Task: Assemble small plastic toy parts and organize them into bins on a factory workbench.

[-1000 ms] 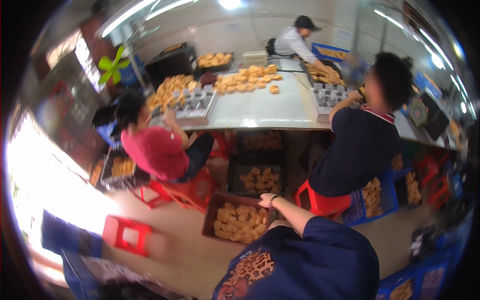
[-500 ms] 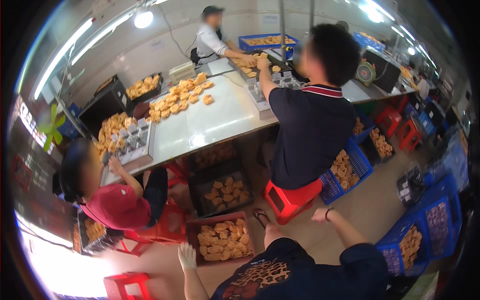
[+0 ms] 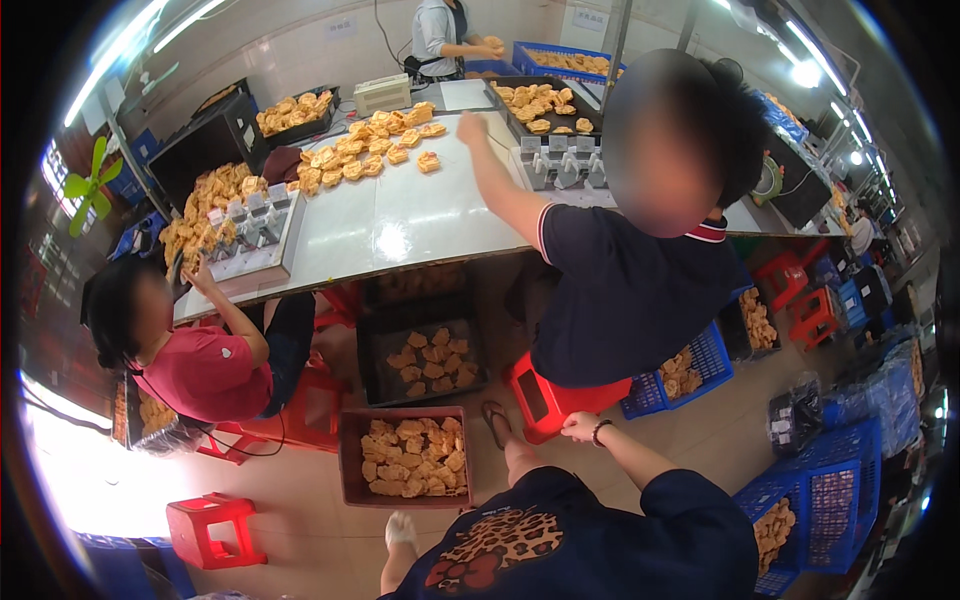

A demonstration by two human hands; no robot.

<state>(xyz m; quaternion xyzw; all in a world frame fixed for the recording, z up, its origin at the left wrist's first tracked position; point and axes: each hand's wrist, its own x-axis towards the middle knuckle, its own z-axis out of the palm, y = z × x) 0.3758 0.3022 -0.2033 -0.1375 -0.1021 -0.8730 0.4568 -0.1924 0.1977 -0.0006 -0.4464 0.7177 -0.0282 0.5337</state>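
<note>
My left hand (image 3: 401,531), in a white glove, hangs low in front of me with its fingers loosely extended and nothing seen in it. Just beyond it on the floor stands a dull red crate (image 3: 352,490) filled with tan, lumpy pieces (image 3: 415,460). My bare right hand (image 3: 579,427), with a dark bracelet at the wrist, is curled closed beside a red stool (image 3: 540,400); nothing shows between its fingers. That stool is under a person in a dark polo shirt (image 3: 630,290), who turns their head this way and reaches an arm over the table.
A white worktable (image 3: 400,220) carries tan pieces and metal fixtures (image 3: 265,235). A person in a red shirt (image 3: 205,370) sits at the left. A black tray (image 3: 375,385) lies under the table edge. Blue crates (image 3: 830,510) stack at the right; another red stool (image 3: 205,530) stands lower left.
My view has shifted, and my right hand is now close to the seated person's stool. My left hand is lower. The person in the polo has turned round and moved their arm left over the table.
</note>
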